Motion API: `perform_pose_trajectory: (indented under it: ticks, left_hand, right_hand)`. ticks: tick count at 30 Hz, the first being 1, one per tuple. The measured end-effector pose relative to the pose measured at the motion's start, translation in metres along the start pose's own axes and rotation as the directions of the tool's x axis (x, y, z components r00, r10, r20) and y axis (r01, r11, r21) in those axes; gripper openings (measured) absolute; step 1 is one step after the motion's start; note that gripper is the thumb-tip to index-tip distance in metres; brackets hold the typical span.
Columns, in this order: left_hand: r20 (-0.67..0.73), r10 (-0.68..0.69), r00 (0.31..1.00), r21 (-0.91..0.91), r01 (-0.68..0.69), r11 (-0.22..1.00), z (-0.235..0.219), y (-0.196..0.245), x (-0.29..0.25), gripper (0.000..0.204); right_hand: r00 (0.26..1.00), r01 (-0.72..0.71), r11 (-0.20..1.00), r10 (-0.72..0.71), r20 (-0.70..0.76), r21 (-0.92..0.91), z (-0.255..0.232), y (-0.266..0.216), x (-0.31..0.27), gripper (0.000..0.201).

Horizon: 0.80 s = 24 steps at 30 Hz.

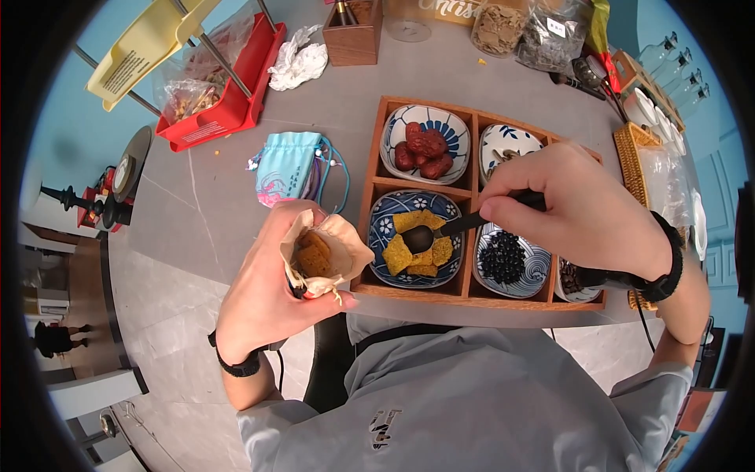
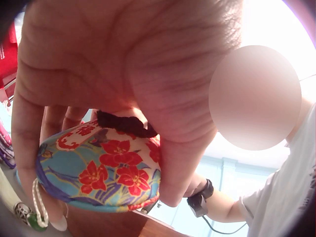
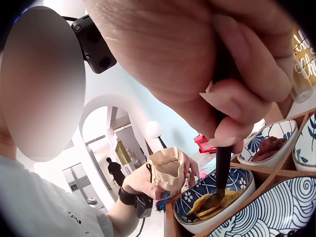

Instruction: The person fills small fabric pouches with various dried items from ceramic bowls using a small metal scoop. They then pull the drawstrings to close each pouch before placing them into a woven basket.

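Observation:
My left hand [image 1: 263, 283] grips a small drawstring pouch [image 1: 344, 253] with its cream-lined mouth facing up and yellow-brown pieces inside. In the left wrist view the pouch [image 2: 113, 168] shows red flowers on blue cloth. My right hand [image 1: 574, 208] pinches the black handle of a spoon [image 1: 421, 237]. The bowl of the spoon rests among flat yellow pieces [image 1: 397, 254] in a blue patterned bowl [image 1: 380, 206]. In the right wrist view the spoon tip meets the yellow pieces [image 3: 229, 197], and the pouch's mouth [image 3: 168, 170] opens just beyond that bowl.
A wooden divided tray [image 1: 377, 295] also holds bowls of red dates [image 1: 425, 145], black beans [image 1: 502, 258] and other dry goods. Left of it lies a light-blue pouch [image 1: 287, 169]. Behind stand a red bin [image 1: 212, 126], crumpled tissue [image 1: 299, 59] and a wooden box [image 1: 351, 43].

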<state>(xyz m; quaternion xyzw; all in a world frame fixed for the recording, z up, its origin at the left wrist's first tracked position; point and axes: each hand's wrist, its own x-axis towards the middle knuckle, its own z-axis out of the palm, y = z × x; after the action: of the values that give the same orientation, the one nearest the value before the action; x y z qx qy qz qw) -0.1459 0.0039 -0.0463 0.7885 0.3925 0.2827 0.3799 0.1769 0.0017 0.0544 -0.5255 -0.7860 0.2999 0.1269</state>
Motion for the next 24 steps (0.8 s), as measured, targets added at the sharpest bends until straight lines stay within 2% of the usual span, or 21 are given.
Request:
perform_pose_trajectory:
  ticks: [3,7,10,16,24]
  left_hand:
    - [-0.002,0.010,1.000,0.000,-0.010,1.000,0.000,0.000,0.000,0.087]
    - [-0.001,0.000,1.000,0.001,0.000,1.000,-0.001,0.001,0.000,0.085]
    - [0.005,-0.031,1.000,0.010,0.031,0.999,-0.002,0.005,0.001,0.084]
    - [-0.002,-0.025,1.000,0.032,0.025,0.999,-0.004,0.004,0.000,0.082]
    - [-0.013,-0.057,0.998,0.060,0.058,0.996,-0.002,0.008,0.001,0.082]
  right_hand:
    - [0.998,0.062,0.998,-0.062,-0.006,0.000,0.005,0.005,0.001,0.019]
    - [0.996,0.085,0.992,-0.087,0.023,0.089,0.005,0.010,0.004,0.020]
    - [0.978,-0.167,0.966,0.138,0.153,0.195,0.000,0.010,0.007,0.023]
    - [0.969,-0.198,0.923,0.133,0.209,0.329,-0.002,0.027,0.007,0.025]
    - [0.963,-0.269,0.857,0.232,0.138,0.439,-0.020,0.022,0.001,0.022]
